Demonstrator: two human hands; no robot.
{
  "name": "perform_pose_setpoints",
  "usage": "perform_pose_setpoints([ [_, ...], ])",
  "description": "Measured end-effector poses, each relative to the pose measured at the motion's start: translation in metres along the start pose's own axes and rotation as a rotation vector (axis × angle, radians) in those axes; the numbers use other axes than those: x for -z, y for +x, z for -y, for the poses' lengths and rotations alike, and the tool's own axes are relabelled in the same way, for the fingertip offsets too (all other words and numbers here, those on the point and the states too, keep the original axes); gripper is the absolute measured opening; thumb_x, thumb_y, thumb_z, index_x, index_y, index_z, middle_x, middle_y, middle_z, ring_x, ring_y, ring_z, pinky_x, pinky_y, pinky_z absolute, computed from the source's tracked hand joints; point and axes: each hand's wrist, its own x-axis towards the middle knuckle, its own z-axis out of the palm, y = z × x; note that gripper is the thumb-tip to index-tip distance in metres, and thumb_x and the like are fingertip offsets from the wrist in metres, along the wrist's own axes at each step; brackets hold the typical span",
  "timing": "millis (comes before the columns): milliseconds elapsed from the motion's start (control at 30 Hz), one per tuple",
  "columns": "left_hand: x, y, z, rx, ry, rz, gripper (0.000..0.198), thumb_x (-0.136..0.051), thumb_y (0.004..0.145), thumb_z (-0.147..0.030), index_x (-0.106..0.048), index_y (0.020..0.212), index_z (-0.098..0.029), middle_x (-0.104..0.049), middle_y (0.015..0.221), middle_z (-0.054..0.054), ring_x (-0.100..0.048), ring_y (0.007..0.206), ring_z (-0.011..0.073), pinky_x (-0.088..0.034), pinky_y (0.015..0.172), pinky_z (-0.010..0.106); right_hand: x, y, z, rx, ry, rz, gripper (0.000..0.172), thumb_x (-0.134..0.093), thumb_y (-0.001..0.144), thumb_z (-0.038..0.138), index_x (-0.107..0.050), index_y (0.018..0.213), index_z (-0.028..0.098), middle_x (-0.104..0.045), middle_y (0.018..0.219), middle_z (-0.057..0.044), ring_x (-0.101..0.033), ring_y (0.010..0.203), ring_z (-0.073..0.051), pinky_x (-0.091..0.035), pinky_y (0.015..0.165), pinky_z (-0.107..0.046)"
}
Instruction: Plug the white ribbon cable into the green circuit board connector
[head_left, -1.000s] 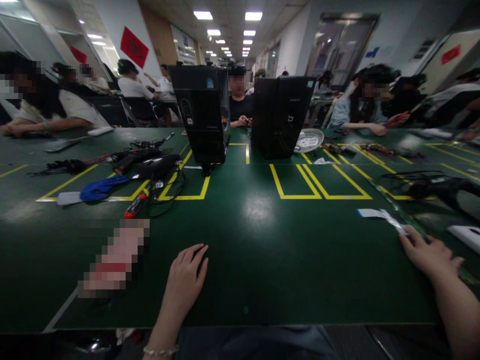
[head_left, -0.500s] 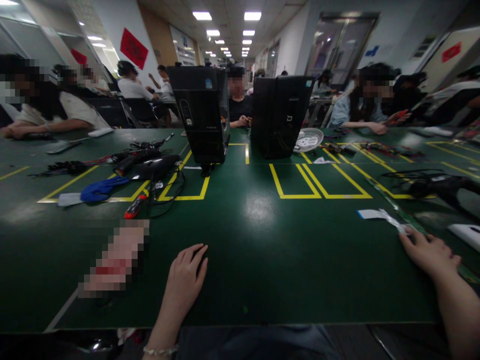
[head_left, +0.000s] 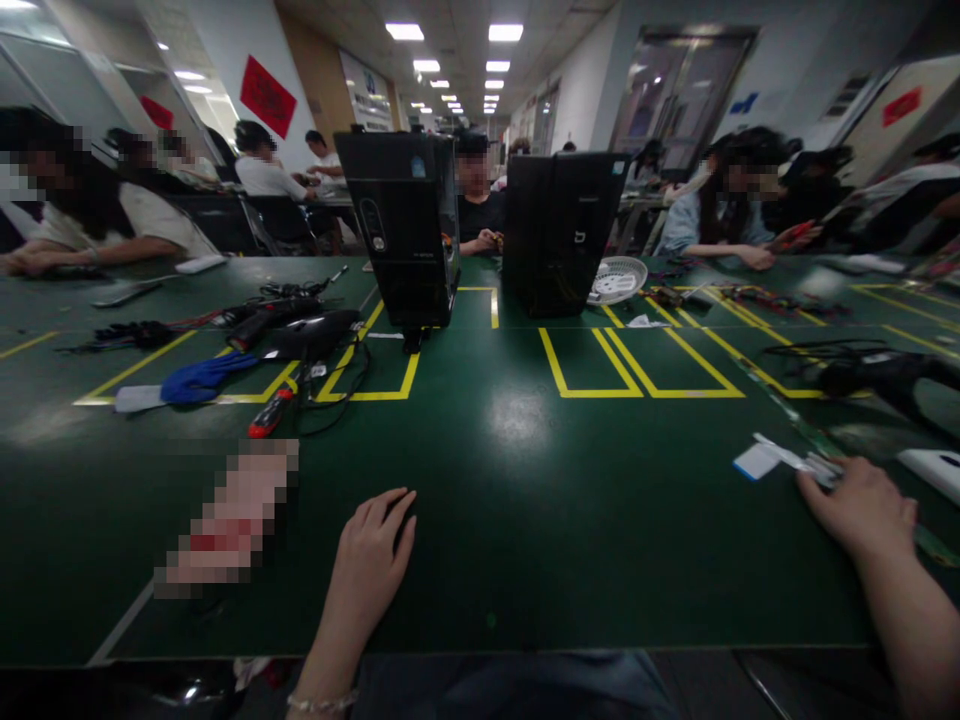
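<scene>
1. Since the earlier frame, your right hand (head_left: 862, 505) is shifting slightly and the white strip (head_left: 786, 454) is moving with it: blue edge (head_left: 742, 471) is now lying nearer you and further right. Your left hand (head_left: 373, 545) is staying put.

2. Strip location: it's lying on the green table (head_left: 562, 540), right side, just past your right thumb. Flat end is showing; the other end is bunching up at your fingers.

3. Right grip: fingers are curling over the bunched part, thumb on the near side. Can't tell if you're actually pinching or only pressing; fingertips are partly hidden.

4. Left grip: fingers are extending loosely, palm down on the table, holding nothing.

5. Handling, my read: you're gathering a thin, flat ribbon that's probably creasing easily. If you're pinching, aim for light and even, spreading the bunch rather than crushing it.

6. Watch the blue edge: it's angling toward you, and I'd be avoiding a sharp fold where the narrow band is meeting the wider end.

7. Clearance: the white object (head_left: 934, 470) is sitting near your right hand, so I'd be keeping that wrist low and movements small.
</scene>
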Motion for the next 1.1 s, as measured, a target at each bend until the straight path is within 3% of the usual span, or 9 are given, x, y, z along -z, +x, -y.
perform_pose_setpoints([
  [133,-0.001,0.000,0.000,-0.010,0.006,-0.002,0.037,-0.044,0.095,-0.030,-0.063,0.122,-0.015,-0.064,0.118,0.013,-0.058,0.110,0.0287,-0.048,0.093,0.047,0.009,0.000,0.008,0.099,0.069,0.050,0.067,-0.021,0.089,0.051,-0.055,0.125,0.005,-0.058,0.121,-0.026,-0.053,0.114,-0.038,-0.041,0.091,-0.050],
  [333,-0.001,0.000,0.001,-0.001,0.009,0.014,0.037,-0.044,0.095,-0.030,-0.062,0.124,-0.014,-0.062,0.121,0.013,-0.057,0.112,0.0287,-0.048,0.094,0.046,0.011,-0.001,0.009,0.162,0.143,0.106,0.056,-0.028,0.089,0.044,-0.060,0.117,0.008,-0.063,0.114,-0.024,-0.058,0.105,-0.034,-0.045,0.087,-0.044],
  [567,0.000,0.000,0.000,-0.001,0.004,0.007,0.037,-0.044,0.095,-0.030,-0.062,0.123,-0.015,-0.063,0.120,0.013,-0.057,0.111,0.0287,-0.049,0.093,0.046,0.016,-0.015,0.023,0.330,0.237,0.109,0.046,-0.034,0.088,0.039,-0.061,0.114,0.012,-0.062,0.117,-0.019,-0.056,0.112,-0.028,-0.042,0.098,-0.040],
  [700,0.000,-0.001,0.000,0.008,0.006,0.008,0.036,-0.045,0.095,-0.030,-0.062,0.123,-0.015,-0.063,0.120,0.013,-0.057,0.112,0.0288,-0.049,0.093,0.046,0.019,-0.041,0.059,0.559,0.297,0.088,0.046,-0.033,0.092,0.041,-0.061,0.119,0.016,-0.058,0.129,-0.017,-0.051,0.123,-0.027,-0.037,0.106,-0.046],
  [867,0.000,-0.001,-0.001,0.002,0.012,0.011,0.037,-0.045,0.095,-0.028,-0.062,0.124,-0.014,-0.063,0.120,0.013,-0.057,0.111,0.0286,-0.048,0.094,0.046,0.041,-0.099,0.131,0.877,0.352,0.025,0.047,-0.035,0.096,0.045,-0.055,0.132,0.023,-0.051,0.141,-0.011,-0.042,0.135,-0.027,-0.028,0.110,-0.058],
  [1100,0.001,0.000,-0.003,0.006,0.002,0.002,0.035,-0.045,0.095,-0.029,-0.063,0.123,-0.017,-0.063,0.119,0.012,-0.057,0.111,0.0282,-0.049,0.093,0.047,0.090,-0.181,0.207,1.168,0.458,0.180,0.048,-0.042,0.097,0.039,-0.044,0.143,0.027,-0.038,0.151,-0.007,-0.031,0.142,-0.022,-0.028,0.114,-0.054],
])
